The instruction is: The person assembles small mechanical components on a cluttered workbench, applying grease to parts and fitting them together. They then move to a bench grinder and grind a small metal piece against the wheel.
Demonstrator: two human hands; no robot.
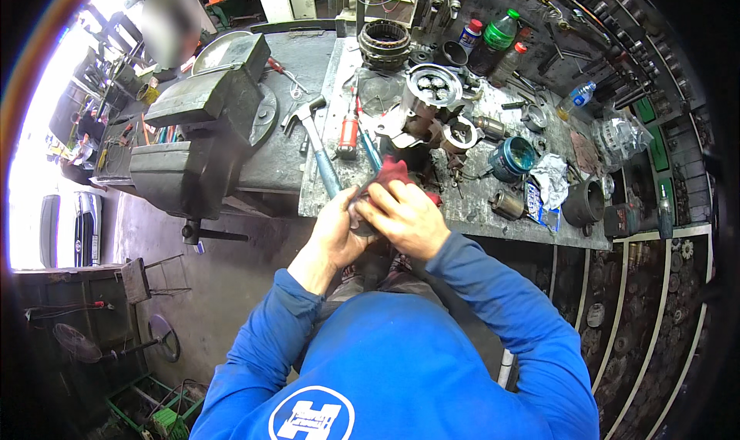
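Note:
Close to my body, at the bench's front edge, both hands are brought together. My right hand (pixel 408 220) has its fingers curled on a dark red rag (pixel 393 172). My left hand (pixel 339 232) is closed around a small greyish piece under the rag, mostly hidden by my fingers, so its kind does not show. Just beyond my left hand lies a claw hammer (pixel 316 143) with a blue-green handle. Beside it stands a red and black cylindrical tool (pixel 348 132). Past the rag sits a metal housing (pixel 432 85) with round openings.
A large bench vise (pixel 204 124) stands to the left. The workbench (pixel 478 201) holds a ringed metal part (pixel 384 43), a teal tub (pixel 512 159), a dark metal cylinder (pixel 583 203), a green-capped bottle (pixel 501 31) and crumpled white paper (pixel 549 179). Parts shelves (pixel 655 309) fill the lower right.

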